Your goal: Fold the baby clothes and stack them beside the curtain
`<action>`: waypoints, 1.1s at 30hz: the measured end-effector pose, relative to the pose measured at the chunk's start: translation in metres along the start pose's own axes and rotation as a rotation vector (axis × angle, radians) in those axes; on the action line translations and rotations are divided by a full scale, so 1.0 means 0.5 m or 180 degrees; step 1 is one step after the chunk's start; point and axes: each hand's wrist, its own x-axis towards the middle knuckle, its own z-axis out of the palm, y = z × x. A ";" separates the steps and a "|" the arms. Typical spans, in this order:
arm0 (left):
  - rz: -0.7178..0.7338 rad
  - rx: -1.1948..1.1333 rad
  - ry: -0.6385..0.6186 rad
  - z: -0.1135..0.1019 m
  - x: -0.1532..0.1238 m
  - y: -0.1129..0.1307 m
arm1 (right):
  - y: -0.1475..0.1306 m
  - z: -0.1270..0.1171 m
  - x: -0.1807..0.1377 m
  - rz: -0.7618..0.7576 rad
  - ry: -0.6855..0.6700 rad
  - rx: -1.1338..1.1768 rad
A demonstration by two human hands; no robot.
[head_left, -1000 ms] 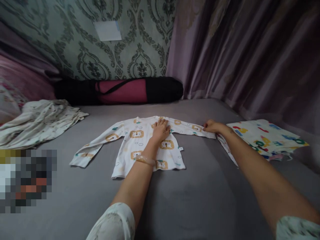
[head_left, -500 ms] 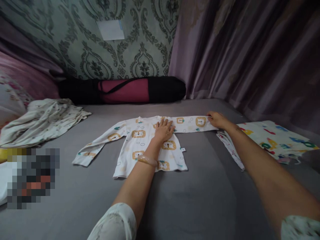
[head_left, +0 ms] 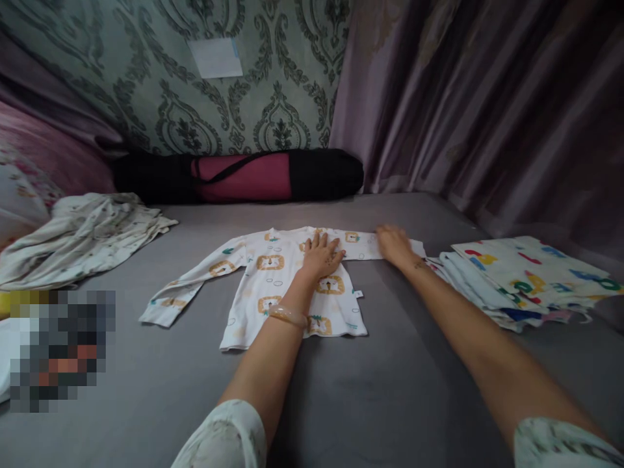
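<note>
A small white long-sleeved shirt point(head_left: 263, 279) with orange lion faces and green leaf prints lies spread on the grey bed sheet point(head_left: 390, 390). My left hand point(head_left: 322, 253) rests flat on its upper right chest, near the shoulder, with the fingers spread. A bangle circles that wrist. My right hand point(head_left: 394, 244) is over the sleeve on the right, short of the cuff; its fingers are smeared by motion. The sleeve on the left slants down and outward, with a twist near its cuff.
Folded clothes with a colourful print point(head_left: 536, 266) are stacked at the right. A crumpled pale cloth point(head_left: 92, 237) lies at the left, above a blurred-out patch point(head_left: 63, 357). A long black and red bag point(head_left: 244, 177) lies along the wall, and curtains point(head_left: 463, 97) hang at the right.
My right hand has moved left along the sleeve, away from the cuff, uncovering the sleeve's end and more of the folded stack. My left hand stays on the shirt.
</note>
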 end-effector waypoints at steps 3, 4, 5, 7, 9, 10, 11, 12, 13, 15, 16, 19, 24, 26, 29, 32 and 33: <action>-0.0053 0.0029 -0.0002 0.002 0.001 -0.001 | -0.118 0.015 0.011 -0.0764 -0.0023 0.0941; -0.0055 0.0056 -0.0037 0.002 0.002 -0.002 | -0.150 0.022 0.015 -0.0898 -0.0045 0.1202; -0.0048 0.0082 -0.0081 0.003 0.003 -0.003 | -0.176 0.028 0.017 -0.0965 -0.0066 0.1448; -0.0021 0.0114 -0.0149 0.004 0.004 -0.006 | -0.208 0.038 0.020 -0.0900 -0.0189 0.1764; -0.0016 0.0102 -0.0149 0.004 0.005 -0.007 | -0.214 0.044 0.020 -0.0693 -0.0352 0.1814; -0.0021 0.0085 -0.0127 0.004 0.005 -0.008 | -0.210 0.046 0.020 -0.0576 -0.0419 0.1758; -0.0026 0.0066 -0.0103 0.005 0.004 -0.008 | -0.204 0.047 0.019 -0.0467 -0.0460 0.1676; -0.0033 0.0048 -0.0074 0.005 0.004 -0.008 | -0.197 0.048 0.018 -0.0374 -0.0487 0.1587; -0.0039 0.0031 -0.0040 0.005 0.003 -0.008 | -0.189 0.048 0.016 -0.0285 -0.0514 0.1497; -0.0049 0.0001 0.0033 0.006 0.002 -0.008 | -0.176 0.047 0.012 -0.0133 -0.0562 0.1330; -0.0053 -0.0008 0.0067 0.007 0.002 -0.008 | -0.171 0.047 0.010 -0.0069 -0.0583 0.1256; -0.0057 -0.0023 0.0115 0.009 0.002 -0.010 | -0.156 0.046 0.002 0.0099 -0.0623 0.1110; -0.0057 -0.0039 0.0067 0.002 0.000 -0.008 | -0.112 0.047 -0.013 0.0575 -0.0596 0.0944; -0.0049 -0.0039 0.0039 -0.002 -0.001 -0.006 | -0.081 0.048 -0.020 0.0815 -0.0567 0.0806; -0.0053 -0.0056 -0.0007 -0.007 -0.002 -0.004 | -0.029 0.050 -0.030 0.1021 -0.0570 0.0609; -0.0068 -0.0075 -0.0031 -0.009 -0.003 -0.004 | 0.016 0.054 -0.036 0.1123 -0.0451 0.0442; -0.0067 -0.0076 -0.0028 -0.010 -0.003 -0.004 | 0.026 0.056 -0.037 0.1147 -0.0389 0.0395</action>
